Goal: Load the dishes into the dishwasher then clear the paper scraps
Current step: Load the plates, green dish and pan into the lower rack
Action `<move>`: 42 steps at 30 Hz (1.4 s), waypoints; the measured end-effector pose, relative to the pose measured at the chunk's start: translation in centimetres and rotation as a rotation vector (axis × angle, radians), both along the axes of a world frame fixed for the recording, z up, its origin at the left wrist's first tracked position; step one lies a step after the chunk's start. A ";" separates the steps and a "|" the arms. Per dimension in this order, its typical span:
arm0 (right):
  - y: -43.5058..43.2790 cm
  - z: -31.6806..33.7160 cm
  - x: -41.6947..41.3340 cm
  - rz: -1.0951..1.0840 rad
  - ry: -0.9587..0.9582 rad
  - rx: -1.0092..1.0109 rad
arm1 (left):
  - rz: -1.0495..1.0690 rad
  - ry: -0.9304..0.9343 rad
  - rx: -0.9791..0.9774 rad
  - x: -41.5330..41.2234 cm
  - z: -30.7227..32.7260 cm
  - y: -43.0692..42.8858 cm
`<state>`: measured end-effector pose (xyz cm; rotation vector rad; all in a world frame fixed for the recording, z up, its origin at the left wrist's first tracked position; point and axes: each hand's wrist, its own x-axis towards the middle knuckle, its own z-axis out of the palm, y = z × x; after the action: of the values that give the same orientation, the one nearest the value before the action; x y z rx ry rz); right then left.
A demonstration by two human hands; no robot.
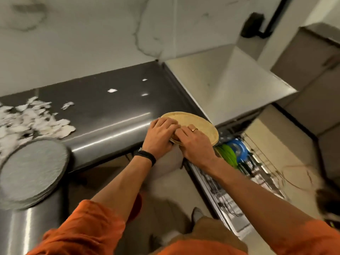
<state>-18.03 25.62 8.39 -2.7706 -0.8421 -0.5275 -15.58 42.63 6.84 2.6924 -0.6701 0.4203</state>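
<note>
Two hands: the left hand [161, 134] and the right hand [195, 142] meet on one stack of tan round plates [200, 123], with their fingertips touching.
Left fingers [170, 125]: bent down over the top of the stack at its near left rim, gripping it; the thumb is hidden. A black band circles this wrist.
Right fingers [184, 130]: curled over the near rim just beside the left ones and holding the stack. One finger wears a gold ring, and the thumb is tucked out of sight under the edge.
Tan stack: lies flat at the front right corner of the dark grey glossy surface [103, 107]. Its right edge juts past the corner, above the open dishwasher [220, 190].
Dishwasher: its wire rack is pulled out below the surface. Green plates [228, 155] stand on edge in it, with a blue plate [237, 147] just behind them.
Paper: a heap of white paper scraps [27, 120] covers the left part of the dark surface. Three small bits [112, 90] lie well apart from the heap, farther back.
Grey dishes: a stack of grey round plates [31, 172] sits at the front left edge, near the heap and blurred.
Neighbouring top: a pale stone surface [230, 85] adjoins the dark one on the right.
Clothing: orange sleeves [86, 227], pushed up above the forearms.
</note>
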 end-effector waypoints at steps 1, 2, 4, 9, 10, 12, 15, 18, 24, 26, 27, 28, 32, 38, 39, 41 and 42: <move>-1.5 -0.3 -0.4 -0.030 0.018 0.018 | -0.036 0.010 -0.006 0.4 -0.3 -1.8; -3.3 -0.4 -0.8 -0.072 0.045 0.041 | -0.075 0.031 -0.010 0.8 -0.5 -4.0; -7.0 -0.7 -1.2 -0.160 0.099 0.071 | -0.131 0.083 0.007 1.8 -1.1 -7.9; -15.7 -2.7 -2.5 -0.368 0.335 0.050 | -0.252 0.247 0.160 3.7 -4.0 -15.8; -16.9 -3.5 -2.8 -0.392 0.412 0.050 | -0.268 0.268 0.183 3.8 -4.4 -16.7; -20.3 -5.4 -2.9 -0.443 0.570 0.066 | -0.327 0.289 0.207 4.5 -6.0 -19.7; -23.7 -8.6 -2.9 -0.443 0.740 0.084 | -0.383 0.364 0.255 5.8 -9.0 -23.1; -25.0 -11.5 -2.1 -0.470 0.817 0.046 | -0.433 0.383 0.288 7.0 -12.5 -24.7; -25.3 -20.2 1.7 -0.578 0.898 0.037 | -0.534 0.352 0.316 9.7 -21.2 -27.6; -25.1 -23.8 3.1 -0.617 0.907 0.076 | -0.544 0.361 0.334 11.0 -24.8 -28.0; -24.9 -26.1 3.8 -0.633 0.925 0.084 | -0.556 0.380 0.351 11.7 -27.1 -28.0; -24.6 -28.1 4.4 -0.642 0.930 0.084 | -0.569 0.402 0.361 12.4 -29.2 -27.9; -23.3 -35.8 7.0 -0.659 0.978 0.017 | -0.595 0.424 0.353 15.1 -36.8 -27.1; -21.9 -43.5 9.9 -0.777 0.865 -0.043 | -0.589 0.389 0.321 18.8 -45.8 -26.7; -21.9 -44.5 10.3 -0.793 0.849 -0.038 | -0.602 0.359 0.301 19.4 -46.9 -26.7; -21.8 -46.1 11.0 -0.811 0.837 -0.017 | -0.628 0.321 0.272 20.3 -48.3 -26.8; -21.7 -46.9 11.2 -0.822 0.832 0.001 | -0.641 0.311 0.258 20.5 -48.8 -27.0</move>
<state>-6.82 3.87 -38.54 -2.8003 0.4803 0.5264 4.97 15.67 -41.93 2.4823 -1.4867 -0.2576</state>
